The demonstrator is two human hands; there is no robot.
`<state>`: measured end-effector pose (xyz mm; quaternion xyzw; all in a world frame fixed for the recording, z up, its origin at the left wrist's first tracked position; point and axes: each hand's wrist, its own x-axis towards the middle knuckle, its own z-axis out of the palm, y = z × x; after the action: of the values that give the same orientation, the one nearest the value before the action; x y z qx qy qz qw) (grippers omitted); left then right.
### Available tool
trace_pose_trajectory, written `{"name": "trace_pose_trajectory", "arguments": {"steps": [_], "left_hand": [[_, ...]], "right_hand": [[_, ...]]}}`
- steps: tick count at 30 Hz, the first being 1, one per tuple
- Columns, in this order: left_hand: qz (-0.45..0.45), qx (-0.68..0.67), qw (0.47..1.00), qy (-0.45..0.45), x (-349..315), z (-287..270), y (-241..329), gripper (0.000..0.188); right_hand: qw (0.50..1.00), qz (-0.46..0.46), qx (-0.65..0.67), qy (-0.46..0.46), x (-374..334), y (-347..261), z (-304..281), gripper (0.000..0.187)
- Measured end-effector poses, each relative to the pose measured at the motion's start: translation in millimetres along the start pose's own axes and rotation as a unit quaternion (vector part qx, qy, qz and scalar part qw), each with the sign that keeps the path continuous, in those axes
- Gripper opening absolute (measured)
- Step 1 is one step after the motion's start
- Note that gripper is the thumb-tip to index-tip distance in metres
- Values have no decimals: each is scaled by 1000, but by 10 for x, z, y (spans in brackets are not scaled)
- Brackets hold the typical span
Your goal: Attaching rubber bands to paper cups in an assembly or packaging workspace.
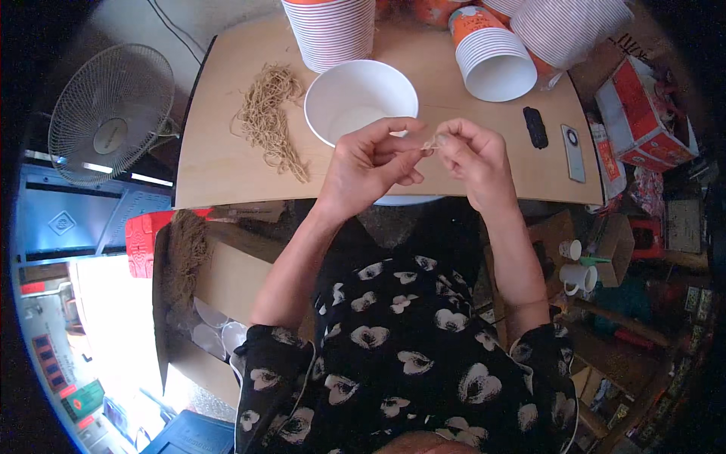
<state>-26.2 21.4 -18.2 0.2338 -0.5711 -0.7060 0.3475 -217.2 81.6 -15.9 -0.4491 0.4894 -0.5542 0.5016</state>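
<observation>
Both hands meet over the table's near part, just in front of a large white paper bucket (355,94) with its mouth facing me. A thin tan strand (429,144) runs between my fingertips; whether it is string or a rubber band is too small to tell. My right hand (476,159) pinches it between thumb and fingers. My left hand (376,160) holds the other end at the thumb tip, its index finger raised away. To the left lies a tangled pile of similar tan strands (274,121). Part of a white round rim (407,200) shows below the table edge.
Stacked paper buckets (333,34) stand behind, and more nested buckets (499,72) lie at the back right. A dark phone-shaped object (535,127) and a pale slim device (572,153) rest on the right. A fan (112,113) stands left; an open cardboard box (234,272) sits below.
</observation>
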Motion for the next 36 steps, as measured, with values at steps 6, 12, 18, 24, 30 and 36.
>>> {"name": "trace_pose_trajectory", "arguments": {"steps": [6,12,18,24,30,36], "left_hand": [[-14,5,1000,1,12,24,45,41],[35,30,999,10,31,99,1,39],[181,242,952,52,75,215,98,17],[225,306,924,33,89,279,184,7],[267,350,898,21,52,252,100,9],[321,468,820,73,12,192,44,15]], "right_hand": [[999,-13,45,28,-4,-43,6,15],[994,-51,78,63,1,-29,26,13],[995,-82,-2,51,-91,-210,-17,12],[989,-69,-128,27,-279,-346,-289,11],[992,-36,-121,-10,-320,-306,-477,19],[989,-53,140,17,-394,-219,-693,21]]}}
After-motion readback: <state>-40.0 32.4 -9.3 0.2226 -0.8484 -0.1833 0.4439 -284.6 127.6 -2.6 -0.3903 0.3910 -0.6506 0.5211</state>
